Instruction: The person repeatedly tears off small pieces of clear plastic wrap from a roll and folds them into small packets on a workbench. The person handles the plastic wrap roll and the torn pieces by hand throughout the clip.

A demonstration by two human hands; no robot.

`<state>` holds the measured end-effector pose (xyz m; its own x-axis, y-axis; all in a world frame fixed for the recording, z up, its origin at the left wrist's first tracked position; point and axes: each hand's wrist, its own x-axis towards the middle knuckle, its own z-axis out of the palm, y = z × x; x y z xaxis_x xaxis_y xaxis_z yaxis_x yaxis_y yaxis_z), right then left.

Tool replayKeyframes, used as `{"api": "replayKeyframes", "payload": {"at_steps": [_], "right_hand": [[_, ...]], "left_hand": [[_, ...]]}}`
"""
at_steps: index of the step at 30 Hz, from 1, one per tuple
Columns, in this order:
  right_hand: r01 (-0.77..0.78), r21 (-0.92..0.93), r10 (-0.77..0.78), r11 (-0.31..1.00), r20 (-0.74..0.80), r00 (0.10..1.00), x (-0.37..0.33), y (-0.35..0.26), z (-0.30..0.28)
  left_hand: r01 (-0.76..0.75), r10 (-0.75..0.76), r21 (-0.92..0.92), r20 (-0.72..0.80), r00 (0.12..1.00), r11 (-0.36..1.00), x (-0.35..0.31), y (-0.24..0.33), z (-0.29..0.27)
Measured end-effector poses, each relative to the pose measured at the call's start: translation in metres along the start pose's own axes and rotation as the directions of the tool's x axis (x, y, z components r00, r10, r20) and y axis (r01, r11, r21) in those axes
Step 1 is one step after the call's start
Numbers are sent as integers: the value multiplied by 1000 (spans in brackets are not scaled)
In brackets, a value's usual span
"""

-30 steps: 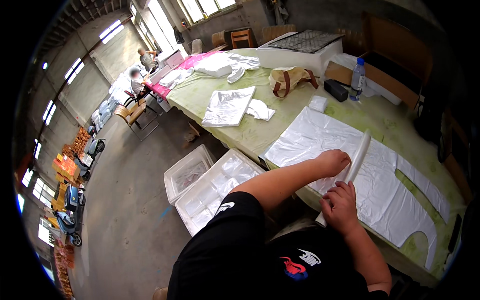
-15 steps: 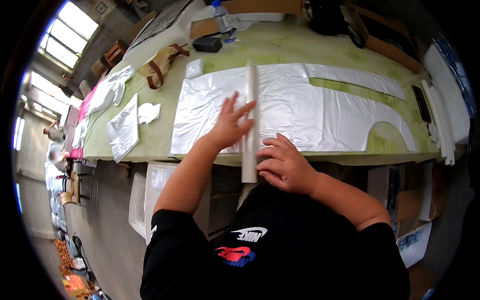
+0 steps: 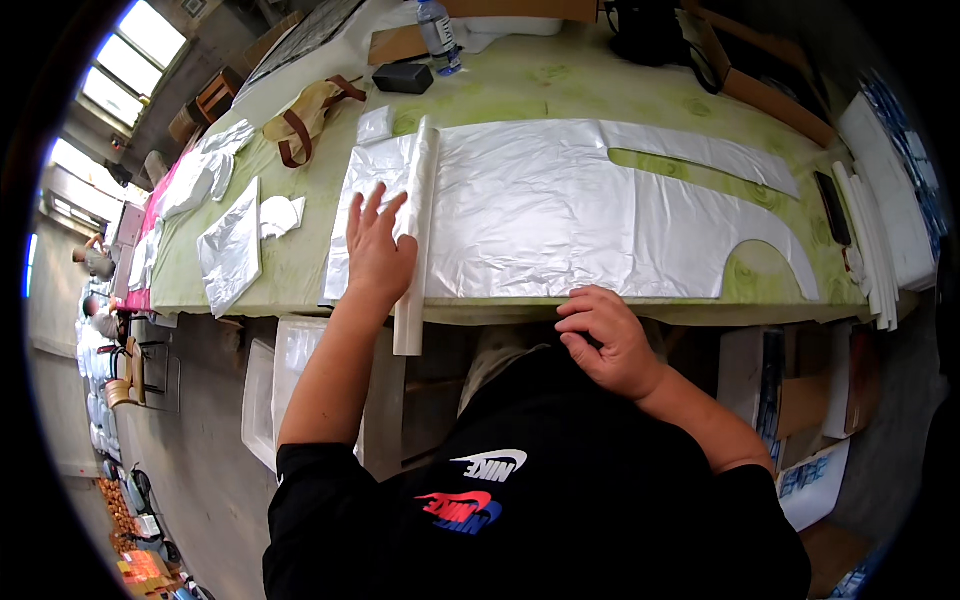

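A thin white plastic sheet (image 3: 530, 215), shaped like an apron with a curved cutout and two strap-like arms on its right, lies flat on the table. Across its left part rests a long white tube (image 3: 421, 210), its near end jutting past the table's front edge. My left hand (image 3: 378, 248) is against the tube's left side, fingers spread and stretched out. By the sheet's near edge is my right hand (image 3: 612, 340), fingers loosely bent and slightly apart, holding nothing. I cannot tell whether its fingertips touch the sheet.
Left on the green-covered table (image 3: 560, 75) lie a folded white plastic piece (image 3: 232, 245) and a beige bag (image 3: 305, 115) with brown handles. A water bottle (image 3: 440, 40) and black box (image 3: 403, 78) stand farther back. White tubes (image 3: 872, 245) line the right end.
The tube has moved left across the sheet, with my left hand moving alongside it. My right hand has come away from the tube and sits farther right, near the table edge.
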<state>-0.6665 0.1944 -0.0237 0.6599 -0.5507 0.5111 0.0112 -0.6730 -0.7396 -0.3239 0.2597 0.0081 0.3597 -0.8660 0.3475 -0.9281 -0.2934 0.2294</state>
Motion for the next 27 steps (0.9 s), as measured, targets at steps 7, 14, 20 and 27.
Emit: {"api": "replayKeyframes", "payload": {"at_steps": [7, 14, 20, 27], "right_hand": [[124, 18, -125, 992, 55, 991, 6, -2, -1], [110, -7, -110, 994, 0, 994, 2, -4, -6], [100, -12, -100, 995, -26, 995, -3, -4, -9], [112, -5, -112, 994, -28, 993, -7, -2, -15]], "left_hand": [[85, -99, 59, 290, 952, 995, 0, -18, 6], [260, -267, 63, 178, 947, 964, 23, -35, 0], [429, -519, 368, 192, 833, 825, 26, -49, -4], [548, -561, 135, 305, 770, 825, 34, -122, -36]]}}
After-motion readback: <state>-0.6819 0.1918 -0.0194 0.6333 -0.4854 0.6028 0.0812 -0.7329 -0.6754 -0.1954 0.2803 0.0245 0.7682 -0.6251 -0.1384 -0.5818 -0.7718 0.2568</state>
